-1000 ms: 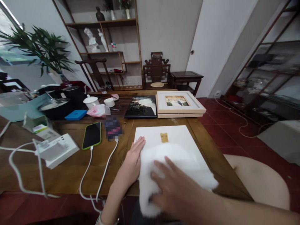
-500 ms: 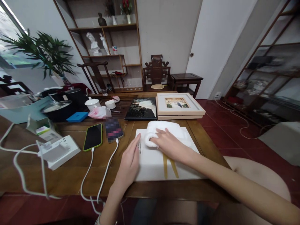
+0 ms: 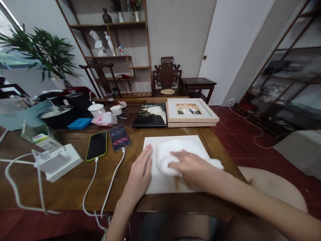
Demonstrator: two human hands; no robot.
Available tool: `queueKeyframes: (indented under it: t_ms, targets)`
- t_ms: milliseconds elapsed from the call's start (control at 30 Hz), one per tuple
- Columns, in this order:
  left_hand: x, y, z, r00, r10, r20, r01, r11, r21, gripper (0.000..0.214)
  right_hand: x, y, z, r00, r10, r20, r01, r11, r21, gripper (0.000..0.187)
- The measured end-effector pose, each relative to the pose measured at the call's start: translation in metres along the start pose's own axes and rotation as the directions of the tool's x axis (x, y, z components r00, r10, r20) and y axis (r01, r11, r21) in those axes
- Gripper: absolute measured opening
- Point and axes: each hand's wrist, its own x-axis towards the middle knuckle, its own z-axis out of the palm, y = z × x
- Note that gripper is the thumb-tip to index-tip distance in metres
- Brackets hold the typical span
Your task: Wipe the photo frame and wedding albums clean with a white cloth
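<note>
By the right hand [image 3: 189, 165], a white cloth [image 3: 163, 164] is grasped and pressed onto a white board [image 3: 160, 184] near the front edge of the tabletop [image 3: 67, 194]. Along the board's left edge, the left hand [image 3: 140, 170] is laid, unclenched. Toward the far right corner, a framed picture [image 3: 189, 109] is set beside a dark picture [image 3: 149, 116].

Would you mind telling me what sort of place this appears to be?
Probably a living room or tea room: it has a carved wooden chair, a display shelf with white statuettes, and a leafy plant.
</note>
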Motion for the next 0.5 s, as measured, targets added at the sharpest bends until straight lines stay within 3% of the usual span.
queueKeyframes:
  t_ms: [133,333,500]
  targets:
    - [0.001,-0.002,0.003,0.995,0.071,0.073,-0.074,0.996,0.04,0.032,0.042,0.035,-0.014,0.993,0.117,0.017,-0.118,0.992,0.048,0.016]
    - [0.0,-0.005,0.002,0.993,0.098,0.07,-0.104,0.99,0.093,0.03,0.104,0.029,-0.005,0.996,-0.087,-0.037,0.091,0.985,0.147,0.011]
    - [0.0,-0.007,0.002,0.992,0.101,0.072,-0.107,0.991,0.076,0.029,0.103,0.035,-0.001,0.997,-0.062,-0.05,0.068,0.989,0.133,0.011]
